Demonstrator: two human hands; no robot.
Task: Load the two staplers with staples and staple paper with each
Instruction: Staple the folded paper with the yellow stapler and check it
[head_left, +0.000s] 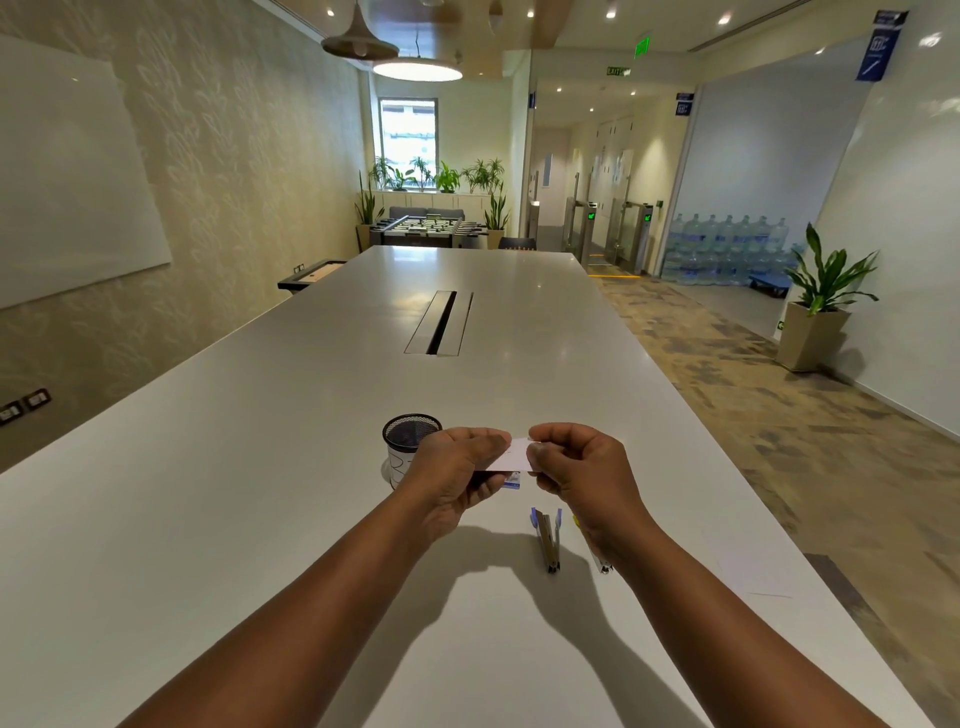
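Observation:
Above the white table (260, 519), both hands hold a small white staple box (511, 457) with a blue label on its lower edge. My left hand (457, 473) grips its left end and my right hand (571, 467) pinches its right end. Below them on the table lies a blue stapler (548, 540), swung open with its metal channel showing. A second stapler (597, 558) with a yellow tip lies to its right, mostly hidden under my right wrist. A white sheet of paper (753, 569) lies near the table's right edge.
A black mesh pen cup (410, 447) stands just left of my left hand. A cable hatch (441, 322) is set in the middle of the table. The right table edge drops to a carpeted floor with a potted plant (821, 306).

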